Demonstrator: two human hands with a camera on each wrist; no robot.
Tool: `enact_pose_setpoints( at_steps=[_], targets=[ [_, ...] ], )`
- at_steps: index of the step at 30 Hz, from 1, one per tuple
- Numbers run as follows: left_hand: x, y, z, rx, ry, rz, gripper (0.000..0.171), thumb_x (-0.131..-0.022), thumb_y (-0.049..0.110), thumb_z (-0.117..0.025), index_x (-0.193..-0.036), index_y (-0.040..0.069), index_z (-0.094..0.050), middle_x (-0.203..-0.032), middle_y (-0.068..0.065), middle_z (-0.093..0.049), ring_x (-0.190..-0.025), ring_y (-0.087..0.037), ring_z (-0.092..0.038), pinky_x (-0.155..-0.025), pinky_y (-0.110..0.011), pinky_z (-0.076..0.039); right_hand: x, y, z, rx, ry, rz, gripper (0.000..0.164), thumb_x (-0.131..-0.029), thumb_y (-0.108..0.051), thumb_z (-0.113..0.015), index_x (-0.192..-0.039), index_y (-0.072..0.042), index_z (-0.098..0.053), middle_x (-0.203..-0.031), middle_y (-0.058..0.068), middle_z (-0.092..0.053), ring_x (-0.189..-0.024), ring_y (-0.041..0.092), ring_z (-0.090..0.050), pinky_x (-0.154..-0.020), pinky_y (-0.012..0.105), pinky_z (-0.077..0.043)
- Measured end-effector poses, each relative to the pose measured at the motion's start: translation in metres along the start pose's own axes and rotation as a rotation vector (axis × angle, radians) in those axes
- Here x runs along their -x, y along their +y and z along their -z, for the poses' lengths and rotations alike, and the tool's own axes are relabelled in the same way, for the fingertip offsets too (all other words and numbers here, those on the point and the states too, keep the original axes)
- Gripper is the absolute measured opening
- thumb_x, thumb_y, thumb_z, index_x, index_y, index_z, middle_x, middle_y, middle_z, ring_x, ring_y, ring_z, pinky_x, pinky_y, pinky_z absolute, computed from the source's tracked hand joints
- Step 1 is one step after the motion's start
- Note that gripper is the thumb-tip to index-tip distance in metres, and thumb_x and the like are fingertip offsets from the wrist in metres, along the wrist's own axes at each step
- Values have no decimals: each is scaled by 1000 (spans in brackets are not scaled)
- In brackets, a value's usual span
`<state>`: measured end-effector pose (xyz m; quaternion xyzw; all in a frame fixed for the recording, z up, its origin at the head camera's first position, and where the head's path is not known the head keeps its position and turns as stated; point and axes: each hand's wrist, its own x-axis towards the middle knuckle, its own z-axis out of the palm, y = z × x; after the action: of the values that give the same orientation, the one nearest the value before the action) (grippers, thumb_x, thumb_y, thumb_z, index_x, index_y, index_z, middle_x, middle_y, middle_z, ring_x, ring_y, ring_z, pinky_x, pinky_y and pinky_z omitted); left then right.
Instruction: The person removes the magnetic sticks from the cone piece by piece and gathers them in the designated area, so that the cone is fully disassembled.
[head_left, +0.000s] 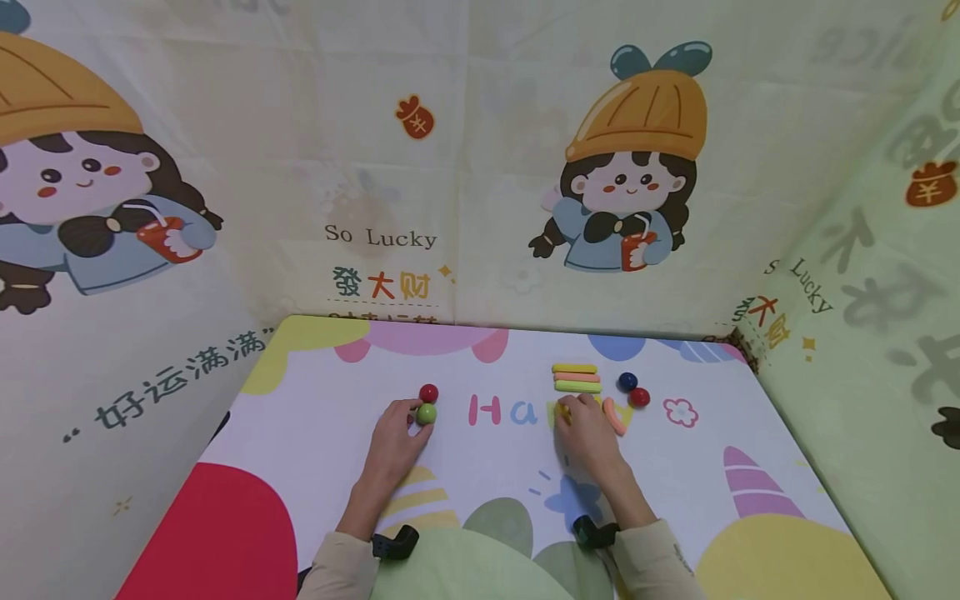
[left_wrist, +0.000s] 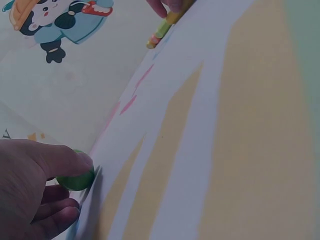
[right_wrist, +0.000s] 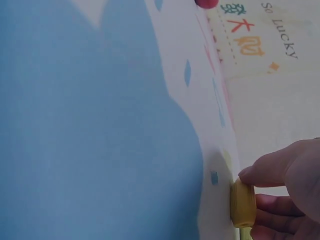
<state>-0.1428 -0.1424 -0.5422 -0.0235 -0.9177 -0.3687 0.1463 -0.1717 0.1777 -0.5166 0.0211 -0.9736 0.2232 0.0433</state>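
Note:
My left hand (head_left: 396,442) holds a small green ball (head_left: 426,414) between thumb and fingers on the table. In the left wrist view the thumb lies across the top of that green ball (left_wrist: 76,175). Just behind it sits a red ball (head_left: 428,392). Further right, my right hand (head_left: 590,429) pinches a yellow piece. Up close in the right wrist view, this yellow piece (right_wrist: 243,204) looks short and blocky, with the thumb on top and fingers at its side. A curved pink-orange stick (head_left: 613,416) lies right beside that hand.
Behind my right hand, a yellow stick (head_left: 574,368), a pink-orange stick (head_left: 577,377) and a light green stick (head_left: 577,387) lie side by side. To their right are a dark blue ball (head_left: 627,382) and another red ball (head_left: 639,397). A printed cloth wall (head_left: 495,208) rises behind the table.

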Motion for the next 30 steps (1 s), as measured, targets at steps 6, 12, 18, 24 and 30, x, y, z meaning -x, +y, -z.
enact_pose_setpoints(
  at_steps=[6,12,18,24,30],
  targets=[
    [2,2,1,17,-27,22,47,-86,20,-78,-127,2,-62,-116,-12,-66,-94,-22,-61,-80,-38,-55,-6,5,1,56,68,-13,29,-94,-14,-66,-118,1,-71,-110,19,-64,-93,28,-57,-86,43,-57],
    [2,2,1,18,-35,29,49,-86,22,-79,-128,3,-62,-119,-12,-65,-94,-22,-61,-81,-38,-56,-9,9,1,74,111,-39,26,-93,-11,-67,-114,4,-72,-110,21,-62,-96,30,-59,-91,45,-57],
    [3,3,3,36,-43,39,49,-87,24,-78,-129,3,-62,-120,-12,-64,-95,-22,-61,-82,-39,-56,-10,11,3,96,148,-43,24,-92,-9,-68,-111,5,-73,-107,22,-62,-92,31,-60,-88,45,-58],
    [4,5,7,39,-54,40,47,-91,31,-72,-130,5,-61,-123,-12,-64,-99,-24,-62,-86,-40,-57,-8,15,3,113,207,-10,24,-90,-10,-70,-108,6,-74,-103,23,-62,-89,31,-61,-84,45,-59],
    [5,10,15,1,-38,20,46,-94,32,-69,-132,7,-61,-127,-10,-63,-109,-24,-61,-97,-45,-56,0,11,6,80,277,39,32,-91,-22,-72,-107,6,-73,-102,23,-64,-88,32,-62,-80,44,-60]
  ],
)
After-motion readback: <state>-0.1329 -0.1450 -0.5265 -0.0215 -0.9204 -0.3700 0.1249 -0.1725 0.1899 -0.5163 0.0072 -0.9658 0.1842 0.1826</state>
